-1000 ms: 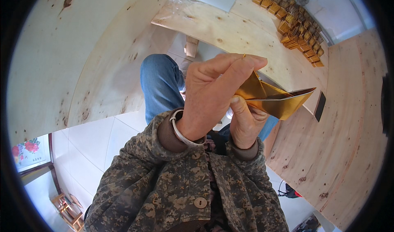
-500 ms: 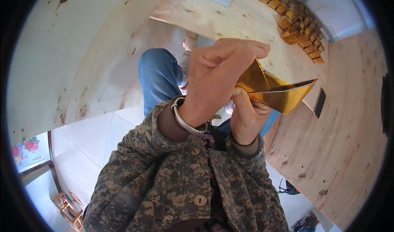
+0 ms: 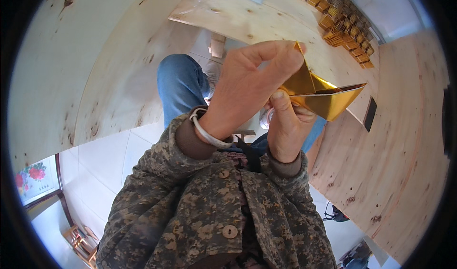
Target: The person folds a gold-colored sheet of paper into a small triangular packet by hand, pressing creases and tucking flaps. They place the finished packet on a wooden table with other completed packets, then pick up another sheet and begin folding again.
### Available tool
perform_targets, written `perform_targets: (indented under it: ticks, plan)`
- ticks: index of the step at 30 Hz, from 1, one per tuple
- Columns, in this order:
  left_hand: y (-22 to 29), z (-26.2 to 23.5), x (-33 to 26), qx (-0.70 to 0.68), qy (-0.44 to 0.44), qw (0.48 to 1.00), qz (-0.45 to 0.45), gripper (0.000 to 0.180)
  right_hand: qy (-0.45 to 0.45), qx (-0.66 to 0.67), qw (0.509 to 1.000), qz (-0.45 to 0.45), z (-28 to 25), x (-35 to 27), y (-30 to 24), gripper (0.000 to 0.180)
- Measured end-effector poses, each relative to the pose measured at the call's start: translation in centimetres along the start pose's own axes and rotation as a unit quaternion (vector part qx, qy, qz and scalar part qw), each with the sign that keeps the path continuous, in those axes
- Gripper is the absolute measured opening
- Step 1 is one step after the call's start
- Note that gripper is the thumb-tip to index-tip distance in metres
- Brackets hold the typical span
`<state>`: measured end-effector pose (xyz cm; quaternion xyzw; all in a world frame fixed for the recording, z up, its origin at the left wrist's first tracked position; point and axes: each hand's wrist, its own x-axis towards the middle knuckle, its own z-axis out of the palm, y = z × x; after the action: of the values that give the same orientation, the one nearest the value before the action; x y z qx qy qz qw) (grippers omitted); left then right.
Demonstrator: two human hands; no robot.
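A folded gold foil paper boat shape [image 3: 336, 103] is held up in front of me, its long pointed end to the right and a taller peak at the left. My left hand [image 3: 252, 81] is closed in a pinch on that upper left peak, thumb and fingers at its tip. From below, my right hand [image 3: 289, 128] grips the bottom left part of the foil paper, the thumb on the near side. Most of the right fingers are hidden behind the paper and the hand itself.
Rows of gold folded pieces [image 3: 343, 30] are packed on the wooden table [image 3: 228, 19] at the far right. A wooden panel [image 3: 376, 174] rises on the right, another broad wooden surface [image 3: 114, 69] lies left. A small wooden chair [image 3: 78, 243] stands lower left.
The left fingers have drawn back and lowered a little, so the tip of the gold peak shows more. Both hands and the paper have shifted slightly left and up.
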<state>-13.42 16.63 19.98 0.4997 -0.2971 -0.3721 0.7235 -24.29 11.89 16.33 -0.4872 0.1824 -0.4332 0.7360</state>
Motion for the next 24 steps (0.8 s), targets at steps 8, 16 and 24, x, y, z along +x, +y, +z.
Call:
perform_targets:
  ticks: [8, 16, 24]
  plan:
    - [-1.5, 0.0, -0.8, 0.031, -0.008, 0.999, 0.008, 0.027, 0.022, 0.014, 0.999, -0.023, 0.3, 0.6, 0.3, 0.019]
    - [-1.2, 1.1, 0.0, 0.048, 0.009, 0.999, -0.005, 0.031, -0.027, 0.036, 0.998, -0.041, -0.4, 1.0, 0.3, 0.029]
    - [-0.1, -0.6, 0.9, 0.085, 0.028, 0.995, -0.053, 0.023, -0.09, -0.071, 0.989, 0.092, -2.6, 0.9, -0.8, 0.026]
